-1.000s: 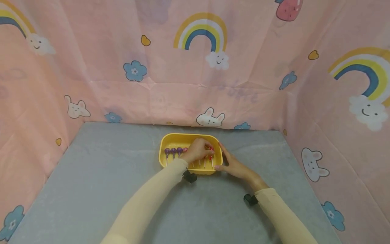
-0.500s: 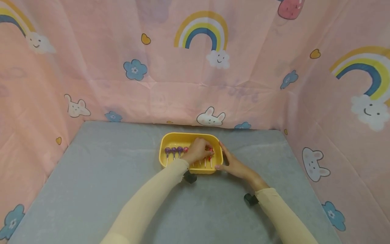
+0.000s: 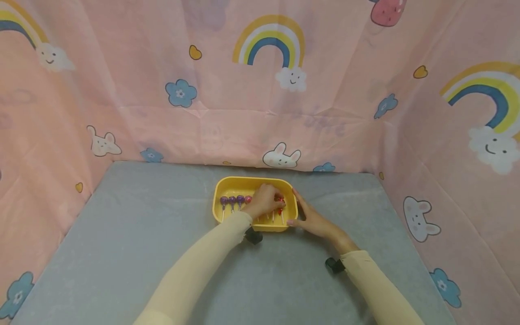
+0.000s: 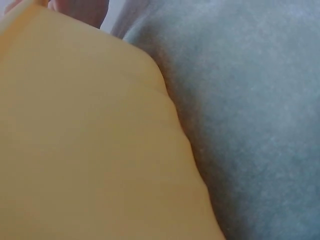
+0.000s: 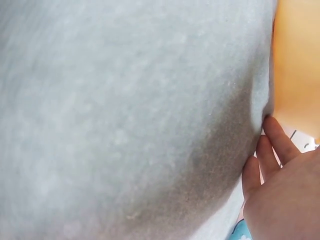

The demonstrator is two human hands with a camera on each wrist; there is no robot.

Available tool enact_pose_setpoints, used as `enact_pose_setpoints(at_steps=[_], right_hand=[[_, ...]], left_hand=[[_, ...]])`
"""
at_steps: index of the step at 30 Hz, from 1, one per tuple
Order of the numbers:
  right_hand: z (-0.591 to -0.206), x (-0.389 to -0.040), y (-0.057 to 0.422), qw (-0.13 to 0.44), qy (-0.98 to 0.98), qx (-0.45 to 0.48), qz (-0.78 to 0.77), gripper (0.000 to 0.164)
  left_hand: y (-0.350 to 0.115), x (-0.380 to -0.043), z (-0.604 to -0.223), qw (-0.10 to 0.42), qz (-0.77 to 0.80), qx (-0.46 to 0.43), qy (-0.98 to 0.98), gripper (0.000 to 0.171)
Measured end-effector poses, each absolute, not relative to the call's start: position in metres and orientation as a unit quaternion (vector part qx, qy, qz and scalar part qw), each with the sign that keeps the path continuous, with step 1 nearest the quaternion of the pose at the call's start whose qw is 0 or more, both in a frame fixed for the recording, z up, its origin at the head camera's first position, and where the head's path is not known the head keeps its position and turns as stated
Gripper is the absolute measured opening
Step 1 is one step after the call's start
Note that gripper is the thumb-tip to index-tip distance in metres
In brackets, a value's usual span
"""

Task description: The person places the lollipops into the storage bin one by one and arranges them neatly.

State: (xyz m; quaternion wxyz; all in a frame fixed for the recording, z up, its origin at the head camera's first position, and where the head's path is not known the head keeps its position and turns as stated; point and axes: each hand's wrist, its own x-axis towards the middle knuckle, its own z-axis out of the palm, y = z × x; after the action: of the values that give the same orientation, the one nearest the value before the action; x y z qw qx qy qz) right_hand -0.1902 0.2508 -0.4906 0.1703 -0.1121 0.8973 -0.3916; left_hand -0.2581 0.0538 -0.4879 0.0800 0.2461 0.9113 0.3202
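A yellow tray (image 3: 276, 229) holds a row of lollipops. Purple lollipops (image 3: 240, 199) lie at its left, with a pink lollipop (image 3: 248, 199) beside them. My left hand (image 3: 261, 201) reaches over the row and pinches a red lollipop (image 3: 280, 211) near the right end; the hand hides several heads. White sticks show below the hand. Around the tray's right end, my right hand (image 3: 316, 222) holds it, thumb at the front corner and fingers farther back. The tray wall (image 4: 90, 130) fills much of the left wrist view. Fingers of the right hand (image 5: 285, 195) appear low in the right wrist view.
The tray stands near the back of a table (image 3: 142, 234) with a grey cover. Behind it and at the sides hangs a pink printed cloth (image 3: 227, 131). Dark wrist devices (image 3: 253, 236) sit by the sleeve ends.
The stick of the red lollipop under my left fingers has shifted slightly. Both hands otherwise stay in place, and the view has moved a little.
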Motion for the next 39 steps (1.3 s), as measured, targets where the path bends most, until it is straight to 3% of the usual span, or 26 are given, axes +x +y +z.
enact_pose_setpoints(at_steps=[12, 21, 26, 31, 35, 39], right_hand=[[-0.491, -0.192, 0.252, 0.173, 0.895, -0.113, -0.395, 0.104], [-0.485, -0.196, 0.254, 0.175, 0.902, -0.102, -0.38, 0.096], [-0.48, -0.198, 0.247, 0.152, 0.907, -0.105, -0.377, 0.073], [-0.473, -0.206, 0.236, 0.092, 0.931, -0.107, -0.337, 0.046], [-0.467, -0.219, 0.226, 0.046, 0.947, -0.133, -0.287, 0.034], [-0.462, -0.231, 0.218, 0.04, 0.961, -0.159, -0.224, 0.028]], left_hand=[[0.045, -0.259, -0.482, 0.094, 0.33, 0.256, 0.904, 0.032], [-0.006, -0.248, -0.438, 0.079, 0.401, 0.25, 0.878, 0.033], [-0.054, -0.237, -0.419, 0.029, 0.406, 0.257, 0.876, 0.031], [-0.104, -0.228, -0.413, 0.005, 0.41, 0.243, 0.879, 0.03], [-0.139, -0.222, -0.415, 0.003, 0.411, 0.206, 0.888, 0.03], [-0.164, -0.219, -0.419, 0.004, 0.419, 0.179, 0.89, 0.029]])
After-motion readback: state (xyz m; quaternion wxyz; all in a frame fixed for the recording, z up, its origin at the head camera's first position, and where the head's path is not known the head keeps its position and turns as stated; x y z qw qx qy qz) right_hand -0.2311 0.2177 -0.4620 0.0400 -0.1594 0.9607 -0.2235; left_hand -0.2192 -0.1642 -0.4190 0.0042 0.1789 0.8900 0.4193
